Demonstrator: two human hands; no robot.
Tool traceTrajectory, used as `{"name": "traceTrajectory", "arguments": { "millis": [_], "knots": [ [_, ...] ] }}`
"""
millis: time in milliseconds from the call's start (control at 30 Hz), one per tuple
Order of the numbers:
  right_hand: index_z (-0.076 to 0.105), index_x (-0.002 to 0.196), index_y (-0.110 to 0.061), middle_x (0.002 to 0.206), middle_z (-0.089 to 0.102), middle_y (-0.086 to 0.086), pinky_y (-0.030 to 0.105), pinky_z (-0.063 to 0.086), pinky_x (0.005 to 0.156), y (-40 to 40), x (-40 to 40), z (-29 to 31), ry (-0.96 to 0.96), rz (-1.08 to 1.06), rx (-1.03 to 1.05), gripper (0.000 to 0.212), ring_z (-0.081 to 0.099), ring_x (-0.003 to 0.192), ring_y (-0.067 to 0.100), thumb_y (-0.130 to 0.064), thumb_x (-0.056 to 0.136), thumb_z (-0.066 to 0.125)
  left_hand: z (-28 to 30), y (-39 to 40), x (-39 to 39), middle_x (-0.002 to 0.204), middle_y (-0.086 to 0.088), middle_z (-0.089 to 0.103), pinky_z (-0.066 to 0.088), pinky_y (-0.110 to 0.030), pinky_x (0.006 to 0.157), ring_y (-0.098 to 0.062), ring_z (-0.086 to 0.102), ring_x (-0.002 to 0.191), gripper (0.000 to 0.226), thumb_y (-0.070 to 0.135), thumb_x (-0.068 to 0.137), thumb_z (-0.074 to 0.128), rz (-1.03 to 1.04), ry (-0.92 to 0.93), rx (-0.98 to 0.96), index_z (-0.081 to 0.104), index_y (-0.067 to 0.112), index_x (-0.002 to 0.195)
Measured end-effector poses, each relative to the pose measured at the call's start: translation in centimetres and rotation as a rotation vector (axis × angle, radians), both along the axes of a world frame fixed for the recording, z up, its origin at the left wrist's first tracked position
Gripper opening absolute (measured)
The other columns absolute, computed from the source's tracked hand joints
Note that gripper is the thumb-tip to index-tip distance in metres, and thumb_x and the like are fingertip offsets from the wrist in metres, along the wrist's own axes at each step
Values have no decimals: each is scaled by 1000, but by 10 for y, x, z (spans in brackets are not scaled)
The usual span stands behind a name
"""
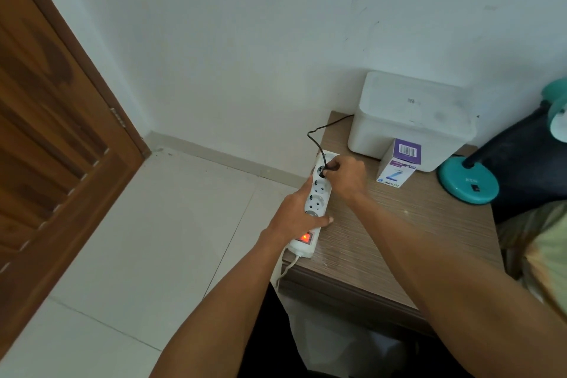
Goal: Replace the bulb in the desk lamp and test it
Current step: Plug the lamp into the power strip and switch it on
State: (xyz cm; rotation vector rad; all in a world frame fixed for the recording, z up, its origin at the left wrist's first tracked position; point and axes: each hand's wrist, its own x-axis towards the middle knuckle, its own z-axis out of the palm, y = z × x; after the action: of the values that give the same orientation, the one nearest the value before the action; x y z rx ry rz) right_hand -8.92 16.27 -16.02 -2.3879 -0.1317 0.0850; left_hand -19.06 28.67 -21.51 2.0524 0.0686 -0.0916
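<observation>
A white power strip (pixel 316 202) lies along the left edge of the wooden table (pixel 399 224), its red switch (pixel 306 237) lit. My left hand (pixel 299 212) presses down on the strip's middle. My right hand (pixel 345 176) pinches the black plug (pixel 325 170) at a socket near the strip's far end. The plug's black cord (pixel 316 138) loops back behind the white box. The teal desk lamp (pixel 468 181) stands at the right, its base on the table and its shade (pixel 558 120) cut off by the frame edge. A purple and white bulb box (pixel 399 164) stands upright.
A large white lidded box (pixel 411 120) sits against the wall at the back of the table. A brown wooden door (pixel 46 138) fills the left side. White floor tiles (pixel 159 239) lie below. A dark chair (pixel 527 163) stands to the right.
</observation>
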Motion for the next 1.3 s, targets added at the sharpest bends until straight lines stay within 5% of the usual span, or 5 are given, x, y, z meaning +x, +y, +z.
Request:
{"name": "traceTrajectory", "arguments": {
  "millis": [167,333,633,833,1300],
  "knots": [
    [72,113,-11,106,74,6,36,57,83,-30,-22,-1,-17,25,-61,25,68,94,18,-16,88,68,10,-7,-5,134,1,59,57,-42,93,-22,63,117,92,54,78,77,-1,-5,248,28,31,152],
    [67,123,-16,119,71,4,39,53,94,-87,-47,-19,30,-40,-142,31,65,107,20,-26,94,61,24,-38,-14,170,-15,11,21,-46,127,-30,5,158,79,27,97,61,-151,-250,690,18,10,162],
    [61,126,-12,124,64,11,41,51,95,-229,-68,-50,-16,-224,-302,35,60,111,28,-28,95,54,20,-152,5,168,-13,21,2,-40,128,-26,10,158,56,38,107,42,-385,-299,628,34,13,157],
    [45,143,-4,151,42,19,44,37,114,-301,-41,-65,-49,-287,-341,50,41,138,34,-28,99,49,10,-221,59,166,-16,25,16,-46,128,-29,15,157,56,44,108,35,-470,-282,635,39,11,154],
    [29,152,-2,157,33,19,47,22,122,-328,38,-83,-227,-118,-373,61,26,149,32,-14,93,34,-21,-280,166,171,-12,3,6,-41,129,-24,-1,158,64,44,109,18,-554,-343,696,10,10,162]
  ]
}}
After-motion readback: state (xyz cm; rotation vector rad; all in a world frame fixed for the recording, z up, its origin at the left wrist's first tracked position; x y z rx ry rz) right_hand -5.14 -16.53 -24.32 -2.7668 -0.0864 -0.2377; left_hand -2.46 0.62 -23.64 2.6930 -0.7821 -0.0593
